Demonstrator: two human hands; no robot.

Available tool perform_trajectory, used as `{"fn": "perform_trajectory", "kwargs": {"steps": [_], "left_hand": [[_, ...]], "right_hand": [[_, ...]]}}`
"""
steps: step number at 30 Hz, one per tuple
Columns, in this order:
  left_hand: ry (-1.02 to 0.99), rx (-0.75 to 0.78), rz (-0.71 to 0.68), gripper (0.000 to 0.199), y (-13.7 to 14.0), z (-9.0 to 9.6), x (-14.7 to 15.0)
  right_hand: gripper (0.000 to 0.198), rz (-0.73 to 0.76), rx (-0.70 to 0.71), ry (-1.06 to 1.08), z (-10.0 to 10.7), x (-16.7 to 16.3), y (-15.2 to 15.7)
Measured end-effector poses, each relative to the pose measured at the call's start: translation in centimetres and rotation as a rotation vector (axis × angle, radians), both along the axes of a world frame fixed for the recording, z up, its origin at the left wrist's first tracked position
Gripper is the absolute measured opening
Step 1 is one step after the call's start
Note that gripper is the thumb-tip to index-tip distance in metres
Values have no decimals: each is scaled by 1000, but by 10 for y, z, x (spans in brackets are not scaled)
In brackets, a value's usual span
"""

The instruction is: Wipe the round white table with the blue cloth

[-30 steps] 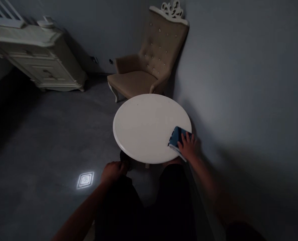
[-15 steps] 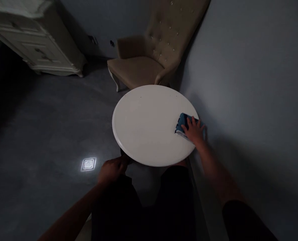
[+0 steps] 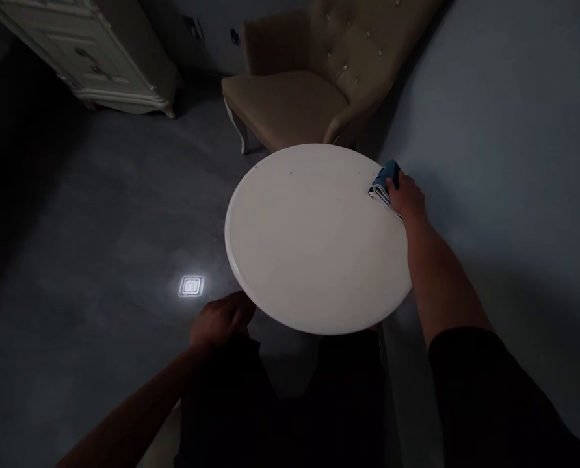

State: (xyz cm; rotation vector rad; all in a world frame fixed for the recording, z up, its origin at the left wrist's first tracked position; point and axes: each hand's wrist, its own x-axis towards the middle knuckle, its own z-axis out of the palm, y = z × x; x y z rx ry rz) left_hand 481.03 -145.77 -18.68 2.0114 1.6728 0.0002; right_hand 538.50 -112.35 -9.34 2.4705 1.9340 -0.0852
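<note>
My right hand (image 3: 408, 194) grips a folded blue cloth (image 3: 386, 177) with white inner layers. The cloth presses on the far right rim area of a round white table (image 3: 314, 240). My left hand (image 3: 216, 322) rests on my left knee, just off the table's near left edge. Its fingers lie loosely bent and are partly in shadow; I see nothing held in them. A few tiny dark specks dot the far part of the tabletop.
Behind the table stands a tan armchair (image 3: 290, 104) with a buttoned back. A pale cabinet (image 3: 105, 62) is at the upper left. The grey wall (image 3: 514, 130) rises close on the right. A square patch of light (image 3: 191, 286) shows on the grey floor (image 3: 124, 227).
My right hand has moved the cloth away from me along the table's right side, and the cloth now looks bunched. My left hand stays on the knee. The view has tilted down slightly.
</note>
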Motion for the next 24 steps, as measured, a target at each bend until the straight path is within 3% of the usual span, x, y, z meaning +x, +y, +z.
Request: {"fn": "perform_trajectory", "kwargs": {"steps": [3,6,11,15,18,21,24], "left_hand": [[39,-26,-28,49,1,9,8],[66,-68,-27,52,0,21,18],[100,-92,-32,59,-12,37,29],[63,-47,-43,54,-26,40,29],[47,-4,-38,51,-32,41,28],[50,-4,-39,53,-32,41,27],[45,-31,-43,55,-28,41,26]], "right_hand": [[84,4,-7,-73,5,-6,-36],[83,-1,-39,-140,8,-14,-91],[82,54,-63,-143,6,-39,-216],[81,123,-53,-113,-4,-81,-328],[79,138,-65,-86,-16,-114,-389],[77,141,-62,-73,-18,-129,-402],[79,174,-76,-84,-7,-124,-362]]}}
